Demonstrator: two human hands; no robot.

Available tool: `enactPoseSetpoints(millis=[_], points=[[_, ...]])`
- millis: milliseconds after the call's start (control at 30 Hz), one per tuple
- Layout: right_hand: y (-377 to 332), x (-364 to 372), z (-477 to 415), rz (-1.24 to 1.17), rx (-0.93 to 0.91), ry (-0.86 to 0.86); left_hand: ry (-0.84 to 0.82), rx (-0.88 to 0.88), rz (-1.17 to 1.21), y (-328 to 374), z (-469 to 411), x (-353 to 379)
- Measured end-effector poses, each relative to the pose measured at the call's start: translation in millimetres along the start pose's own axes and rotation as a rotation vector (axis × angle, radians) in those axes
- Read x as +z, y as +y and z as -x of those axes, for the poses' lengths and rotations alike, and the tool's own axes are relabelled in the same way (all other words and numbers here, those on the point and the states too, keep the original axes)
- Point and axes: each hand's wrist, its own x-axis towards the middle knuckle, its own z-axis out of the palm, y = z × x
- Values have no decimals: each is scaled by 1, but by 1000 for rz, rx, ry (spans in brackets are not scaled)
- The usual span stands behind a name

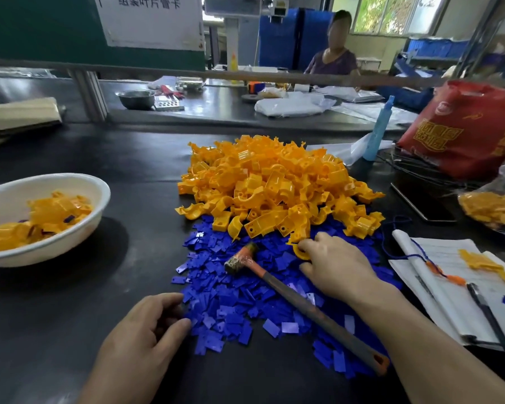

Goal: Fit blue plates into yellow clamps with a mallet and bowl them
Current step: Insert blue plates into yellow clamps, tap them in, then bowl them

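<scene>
A big heap of yellow clamps (274, 182) lies mid-table, with a spread of small blue plates (231, 301) in front of it. The mallet (277, 284) lies across the blue plates, head to the upper left, nobody holding it. My right hand (336, 266) reaches over the plates and its fingers pinch a yellow clamp (299, 252) at the heap's near edge. My left hand (146, 330) rests at the left edge of the blue plates, fingertips touching them. A white bowl (79, 237) at left holds fitted clamps.
An open notebook (455, 284) with a pen (490, 319) and one loose clamp lies at right. A red bag (467, 126), a blue bottle (379, 129) and a plastic bag of clamps (496, 208) stand beyond it. A person sits at the far bench.
</scene>
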Motion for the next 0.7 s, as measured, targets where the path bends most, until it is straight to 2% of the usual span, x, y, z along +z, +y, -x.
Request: enactPoseSetpoints(millis=[200,300,367,433,567,700], points=[[7,0,17,-148,-59,248,20,38,-10,-1,-3,-1],[-1,-16,33,-363,-58,283,47,53,13,-1,-2,0],[-12,-30,45,-529,-114,216,119,128,6,4,3,0],[-28,-40,56,-596,-211,86,136,263,-81,17,8,0],[-55,-43,64,-525,-330,-79,37,570,-166,43,12,12],[-63,-38,65,-430,-394,-61,7,679,-200,57,3,25]])
